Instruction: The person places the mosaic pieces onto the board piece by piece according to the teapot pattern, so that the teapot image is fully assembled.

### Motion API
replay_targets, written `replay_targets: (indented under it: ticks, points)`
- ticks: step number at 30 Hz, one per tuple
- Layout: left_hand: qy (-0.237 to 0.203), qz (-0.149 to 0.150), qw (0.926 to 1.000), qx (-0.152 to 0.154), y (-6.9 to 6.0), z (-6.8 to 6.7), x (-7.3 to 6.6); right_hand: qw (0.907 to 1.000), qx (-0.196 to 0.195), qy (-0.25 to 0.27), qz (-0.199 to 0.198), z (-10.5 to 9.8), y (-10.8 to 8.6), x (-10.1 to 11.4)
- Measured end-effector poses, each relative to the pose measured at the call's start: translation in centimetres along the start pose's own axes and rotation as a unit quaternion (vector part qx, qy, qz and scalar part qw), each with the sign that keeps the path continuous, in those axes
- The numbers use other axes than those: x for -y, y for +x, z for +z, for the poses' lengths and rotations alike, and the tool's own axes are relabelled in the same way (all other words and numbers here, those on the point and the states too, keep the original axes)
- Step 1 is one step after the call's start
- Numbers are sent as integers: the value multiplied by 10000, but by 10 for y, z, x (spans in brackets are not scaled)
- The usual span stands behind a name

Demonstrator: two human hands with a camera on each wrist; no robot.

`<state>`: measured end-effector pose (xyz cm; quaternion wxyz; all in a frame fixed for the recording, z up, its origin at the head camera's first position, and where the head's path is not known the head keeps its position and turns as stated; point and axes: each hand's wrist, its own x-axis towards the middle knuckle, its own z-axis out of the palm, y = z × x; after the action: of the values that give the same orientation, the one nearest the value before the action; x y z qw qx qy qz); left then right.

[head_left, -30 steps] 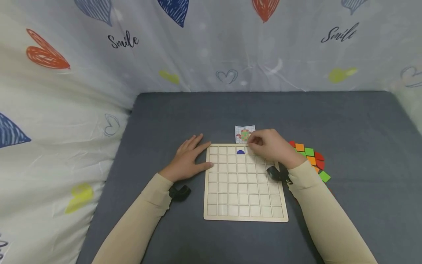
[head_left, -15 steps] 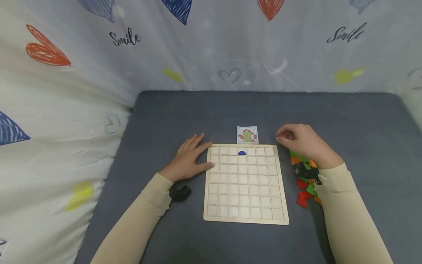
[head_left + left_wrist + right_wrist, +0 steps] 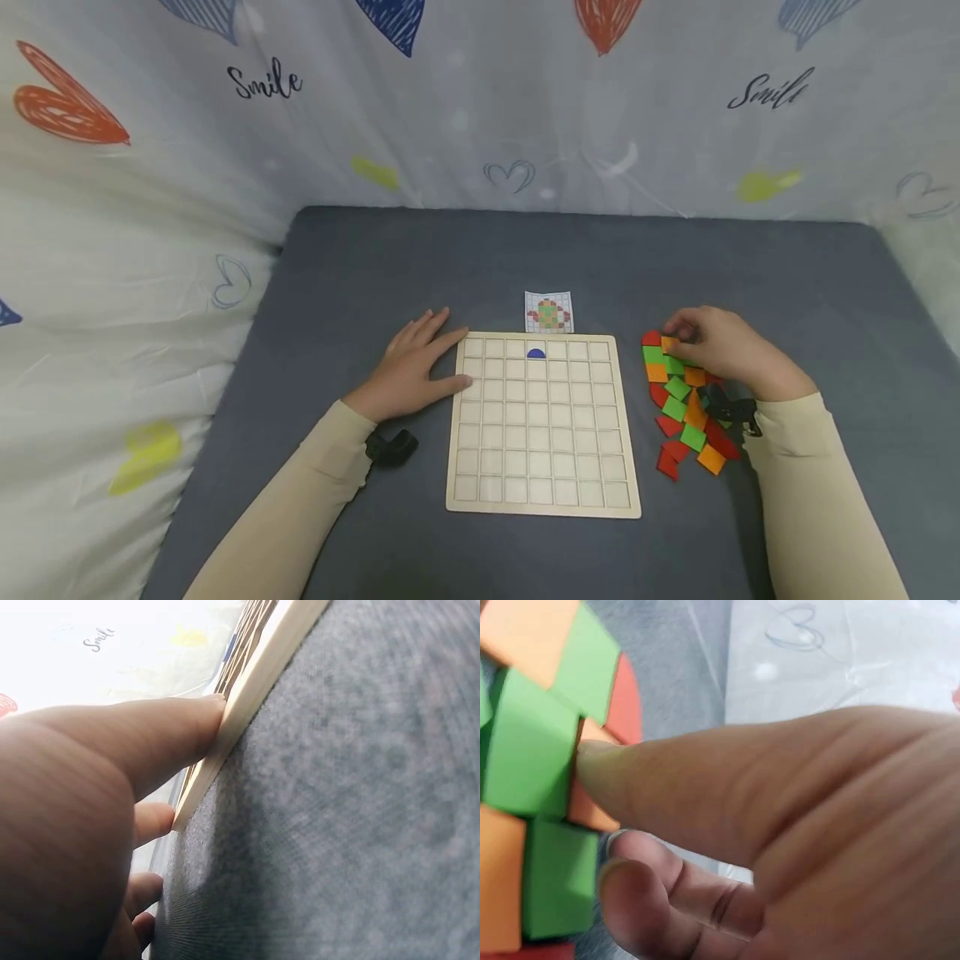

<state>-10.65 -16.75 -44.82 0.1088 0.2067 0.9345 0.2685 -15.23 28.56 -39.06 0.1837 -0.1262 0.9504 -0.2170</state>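
Note:
My left hand (image 3: 411, 368) rests at the upper left edge of a pale wooden grid board (image 3: 543, 510), fingers spread. In the left wrist view its thumb (image 3: 176, 735) touches the board's side. A blue half-circle tile (image 3: 536, 354) sits in a top-row cell. My right hand (image 3: 723, 346) is at the far end of a pile of red, green and orange tiles. In the right wrist view its thumb tip touches an orange tile (image 3: 589, 799), with two other fingers bent below. Whether a finger grips that tile's other side is hidden.
A small picture card (image 3: 548, 312) with a red, green and orange pattern lies against the board's far edge. Green tiles (image 3: 693, 437) and red tiles (image 3: 667, 465) spread right of the board on the grey cloth (image 3: 420, 258). A printed curtain (image 3: 450, 108) hangs behind.
My right hand has gone from above the board's top edge rightward to the tile pile and come down on it. The left hand stays on the board's edge. The view has shifted slightly.

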Motion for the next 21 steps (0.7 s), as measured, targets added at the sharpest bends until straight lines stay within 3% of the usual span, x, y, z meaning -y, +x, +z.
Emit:
replay_targets:
  ticks: [11, 21]
  points:
    - [10, 21, 10000, 68, 3, 1, -3, 9992, 154, 193, 326, -2, -7, -6]
    - [-13, -74, 9999, 84, 0, -2, -3, 9995, 2, 151, 281, -7, -8, 10]
